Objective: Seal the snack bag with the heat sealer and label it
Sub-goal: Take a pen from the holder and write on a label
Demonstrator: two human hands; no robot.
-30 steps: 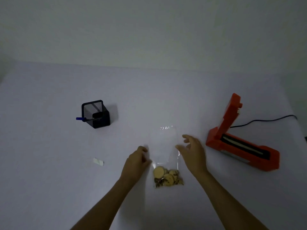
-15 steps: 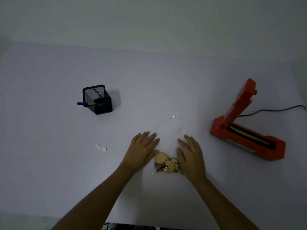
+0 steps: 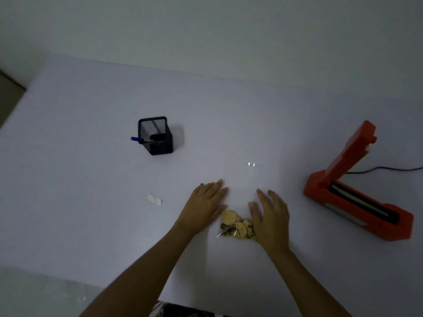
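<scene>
- The snack bag (image 3: pixel 238 227) lies flat on the surface (image 3: pixel 91 156), unsealed as far as shows, between both hands.
- Left hand (image 3: pixel 206 202) and right hand (image 3: pixel 270 216) press flat beside it, fingers spread, gripping nothing.
- The heat sealer (image 3: pixel 357 197) stands open, well apart; sealing and the label (image 3: pixel 154 199) remain.

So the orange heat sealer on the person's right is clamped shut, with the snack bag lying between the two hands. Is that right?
Not quite. The head view shows the orange heat sealer standing open, its lid raised at an angle above the base. The rest holds: it sits on the person's right, and the snack bag lies on the table between the left hand and the right hand.
</scene>
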